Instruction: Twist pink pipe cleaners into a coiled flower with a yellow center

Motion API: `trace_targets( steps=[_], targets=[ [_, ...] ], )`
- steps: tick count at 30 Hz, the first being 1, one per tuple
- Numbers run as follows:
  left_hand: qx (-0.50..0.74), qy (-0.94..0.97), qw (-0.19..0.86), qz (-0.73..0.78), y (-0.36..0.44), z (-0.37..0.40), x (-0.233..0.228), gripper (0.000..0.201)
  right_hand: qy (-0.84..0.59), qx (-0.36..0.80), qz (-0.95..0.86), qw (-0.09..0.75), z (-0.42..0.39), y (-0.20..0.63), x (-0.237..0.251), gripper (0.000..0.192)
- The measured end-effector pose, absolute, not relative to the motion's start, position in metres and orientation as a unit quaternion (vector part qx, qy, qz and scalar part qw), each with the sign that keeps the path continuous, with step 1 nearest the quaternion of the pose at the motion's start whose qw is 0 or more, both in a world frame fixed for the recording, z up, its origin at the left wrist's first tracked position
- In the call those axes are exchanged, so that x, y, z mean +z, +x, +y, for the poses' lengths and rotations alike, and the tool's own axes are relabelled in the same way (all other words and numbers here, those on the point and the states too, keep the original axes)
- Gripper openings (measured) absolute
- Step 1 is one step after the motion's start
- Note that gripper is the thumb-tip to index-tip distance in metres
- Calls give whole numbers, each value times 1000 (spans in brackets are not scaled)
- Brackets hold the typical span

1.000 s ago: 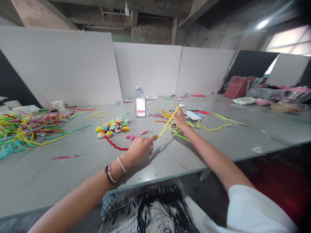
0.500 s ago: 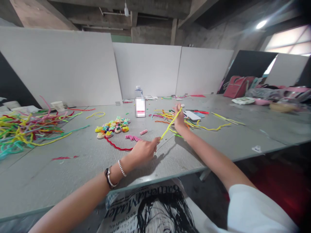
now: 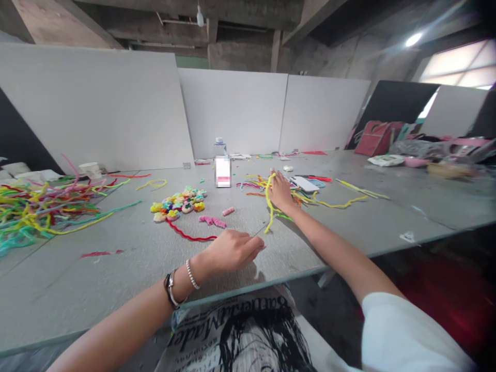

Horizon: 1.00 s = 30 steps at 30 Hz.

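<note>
My right hand (image 3: 280,191) is closed on a yellow pipe cleaner (image 3: 268,199), which hangs bent from the fingers toward the tabletop. Just below the strand's free end is my left hand (image 3: 236,249), its fingers drawn together with nothing visible in them. A wavy red pipe cleaner (image 3: 189,236) runs from a cluster of small colourful flowers (image 3: 180,203) toward my left hand. Behind that hand lie a pink coiled piece (image 3: 212,221) and a short pink roll (image 3: 228,211). Loose coloured strands (image 3: 253,182) lie beside my right hand, which partly hides them.
A large heap of coloured pipe cleaners (image 3: 46,204) covers the table's left side. A bottle (image 3: 222,165) stands near the white panels (image 3: 236,111). Right of my right hand are a white phone-like slab (image 3: 305,184) and yellow strands (image 3: 360,188). A pink bag (image 3: 377,138) stands farther right.
The yellow pipe cleaner was stretched between both hands; its lower end has left my left hand and now hangs loose. My right hand has moved slightly left.
</note>
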<state>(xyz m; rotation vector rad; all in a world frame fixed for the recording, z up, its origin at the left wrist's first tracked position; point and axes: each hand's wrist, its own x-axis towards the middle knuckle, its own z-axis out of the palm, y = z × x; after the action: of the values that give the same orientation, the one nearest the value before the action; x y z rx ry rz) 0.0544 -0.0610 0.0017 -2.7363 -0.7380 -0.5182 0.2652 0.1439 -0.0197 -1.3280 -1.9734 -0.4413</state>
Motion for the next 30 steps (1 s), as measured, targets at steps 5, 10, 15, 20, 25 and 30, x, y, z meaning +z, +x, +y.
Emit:
trace_targets(
  steps=[5, 10, 15, 20, 25, 30],
  targets=[
    [-179, -945, 164, -220, 47, -58, 11, 28, -509, -142, -758, 382, 153, 263, -29, 57],
    [-213, -899, 159, -347, 24, -48, 37, 32, -502, -90, -738, 442, 153, 257, -32, 57],
    [-157, -875, 155, -432, 7, -30, 32, 28, -466, -129, -735, 475, 139, 251, -22, 55],
    [-78, -856, 137, -492, -3, -16, 1, 26, -450, -155, -770, 426, 134, 251, -16, 54],
    [-59, -863, 146, -480, -2, -17, -7, 18, -467, -150, -767, 413, 145, 259, -23, 55],
    [-60, -869, 169, -461, 8, -16, -3, 17, -492, -89, -735, 457, 146, 249, -19, 59]
  ],
)
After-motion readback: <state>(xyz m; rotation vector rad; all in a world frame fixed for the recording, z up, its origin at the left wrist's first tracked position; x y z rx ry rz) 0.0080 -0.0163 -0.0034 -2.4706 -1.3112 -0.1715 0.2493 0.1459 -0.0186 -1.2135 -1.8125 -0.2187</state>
